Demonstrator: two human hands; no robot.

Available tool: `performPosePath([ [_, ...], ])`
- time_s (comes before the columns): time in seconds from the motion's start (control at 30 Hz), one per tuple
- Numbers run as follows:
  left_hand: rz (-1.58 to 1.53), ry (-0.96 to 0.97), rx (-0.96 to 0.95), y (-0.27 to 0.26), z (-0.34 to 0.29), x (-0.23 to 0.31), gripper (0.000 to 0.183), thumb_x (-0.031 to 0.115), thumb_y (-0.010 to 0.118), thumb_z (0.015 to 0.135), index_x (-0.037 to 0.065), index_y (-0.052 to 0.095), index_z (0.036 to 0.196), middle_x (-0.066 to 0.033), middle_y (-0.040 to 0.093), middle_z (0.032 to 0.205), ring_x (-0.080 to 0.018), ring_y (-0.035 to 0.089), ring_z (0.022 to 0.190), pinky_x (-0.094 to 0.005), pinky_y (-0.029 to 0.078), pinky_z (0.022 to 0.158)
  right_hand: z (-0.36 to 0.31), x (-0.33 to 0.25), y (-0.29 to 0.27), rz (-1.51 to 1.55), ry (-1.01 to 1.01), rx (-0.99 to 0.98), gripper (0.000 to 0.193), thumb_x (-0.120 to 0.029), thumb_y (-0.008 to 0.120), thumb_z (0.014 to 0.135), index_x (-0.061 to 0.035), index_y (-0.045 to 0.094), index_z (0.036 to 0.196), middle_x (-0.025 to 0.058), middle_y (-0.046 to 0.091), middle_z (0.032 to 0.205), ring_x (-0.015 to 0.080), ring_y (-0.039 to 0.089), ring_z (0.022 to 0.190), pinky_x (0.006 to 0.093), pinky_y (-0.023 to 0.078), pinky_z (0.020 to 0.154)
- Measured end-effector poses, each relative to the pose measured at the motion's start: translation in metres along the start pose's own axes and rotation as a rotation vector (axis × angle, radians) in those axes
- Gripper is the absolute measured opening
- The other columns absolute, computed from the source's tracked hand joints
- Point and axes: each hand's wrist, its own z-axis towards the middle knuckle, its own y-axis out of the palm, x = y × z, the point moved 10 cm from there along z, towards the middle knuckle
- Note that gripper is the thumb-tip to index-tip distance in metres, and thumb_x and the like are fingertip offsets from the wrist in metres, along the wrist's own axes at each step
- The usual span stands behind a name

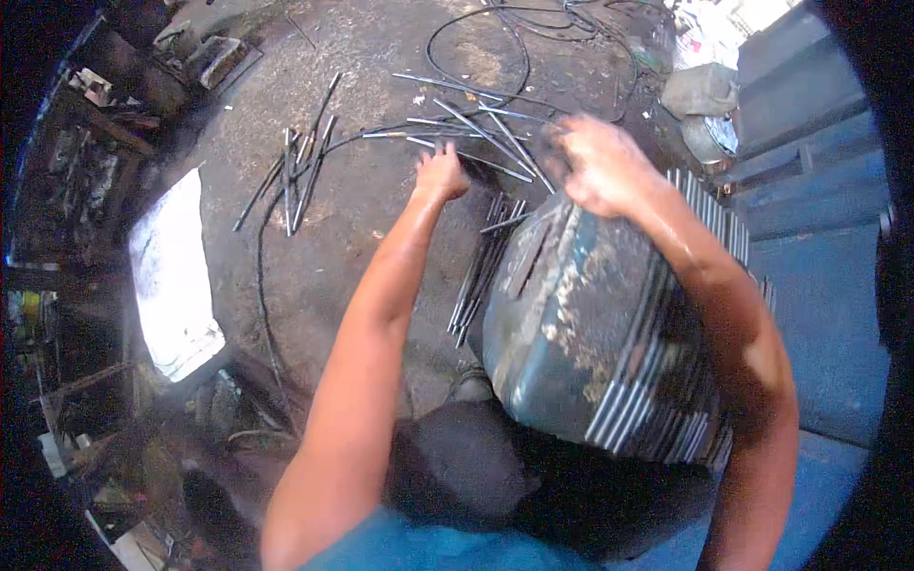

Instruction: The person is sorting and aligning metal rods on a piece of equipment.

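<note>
My left hand point(441, 173) reaches out over the floor with its fingers apart, at the near edge of a loose scatter of thin metal rods point(483, 128). It seems to hold nothing. My right hand point(600, 164), smeared by motion, hovers beyond the far edge of a worn blue-grey block point(543, 276); its fingers are too blurred to read. Rows of metal rods point(624, 404) lie side by side on top of the block, partly under my right forearm. A small bundle of rods point(476, 271) lies on the ground along the block's left side.
More rods point(297, 181) lie crossed farther left. A black cable point(262, 295) winds over the dirty floor and coils at the back. A white slab-like object point(176, 276) is at the left, near scrap point(86, 181). Blue metal panels point(819, 305) stand at the right, beside a grey sack point(700, 90).
</note>
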Motion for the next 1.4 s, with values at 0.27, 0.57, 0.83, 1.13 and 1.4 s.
performPosePath([
  [0.27, 0.401, 0.408, -0.154, 0.057, 0.078, 0.047, 0.107, 0.035, 0.087, 0.057, 0.014, 0.030, 0.146, -0.0092, 0.031, 0.151, -0.0333, 0.022, 0.142, -0.0558, 0.019, 0.113, 0.011, -0.006, 0.001, 0.124, 0.140, -0.095, 0.021, -0.022, 0.059, 0.079, -0.0028, 0.062, 0.087, 0.0210, 0.064, 0.083, 0.0413, 0.062, 0.082, 0.0490, 0.050, 0.074],
  [0.57, 0.528, 0.643, 0.118, 0.064, 0.072, 0.041, 0.023, 0.019, 0.050, 0.089, 0.013, 0.062, 0.108, -0.0050, 0.059, 0.115, -0.0211, 0.050, 0.118, -0.0459, 0.039, 0.100, 0.009, 0.003, 0.009, 0.145, 0.213, -0.214, 0.023, -0.024, 0.061, 0.077, -0.0036, 0.064, 0.087, 0.0201, 0.065, 0.081, 0.0410, 0.063, 0.079, 0.0494, 0.050, 0.071],
  [0.83, 0.486, 0.726, 0.136, 0.067, 0.054, 0.020, 0.025, 0.022, 0.045, 0.092, 0.006, 0.061, 0.103, -0.0129, 0.060, 0.112, -0.0282, 0.054, 0.114, -0.0426, 0.042, 0.095, 0.008, 0.010, 0.010, 0.198, 0.258, -0.176, 0.023, -0.025, 0.062, 0.078, -0.0042, 0.065, 0.088, 0.0188, 0.065, 0.077, 0.0397, 0.063, 0.078, 0.0481, 0.051, 0.072],
  [1.13, 0.471, 0.469, 0.158, 0.037, 0.092, -0.016, 0.040, 0.014, 0.049, 0.090, 0.008, 0.048, 0.129, -0.0089, 0.052, 0.131, -0.0257, 0.046, 0.126, -0.0480, 0.036, 0.105, 0.012, 0.007, 0.012, 0.169, 0.286, -0.210, 0.023, -0.026, 0.063, 0.077, -0.0052, 0.065, 0.086, 0.0195, 0.065, 0.077, 0.0403, 0.063, 0.078, 0.0485, 0.050, 0.070],
  [1.4, 0.397, 0.400, 0.067, 0.046, 0.099, -0.031, 0.032, 0.012, 0.054, 0.086, 0.008, 0.057, 0.118, -0.0121, 0.054, 0.128, -0.0259, 0.053, 0.119, -0.0457, 0.041, 0.101, 0.011, 0.009, 0.010, 0.216, 0.306, -0.212, 0.022, -0.026, 0.061, 0.079, -0.0057, 0.066, 0.087, 0.0189, 0.065, 0.078, 0.0401, 0.063, 0.077, 0.0483, 0.050, 0.070],
])
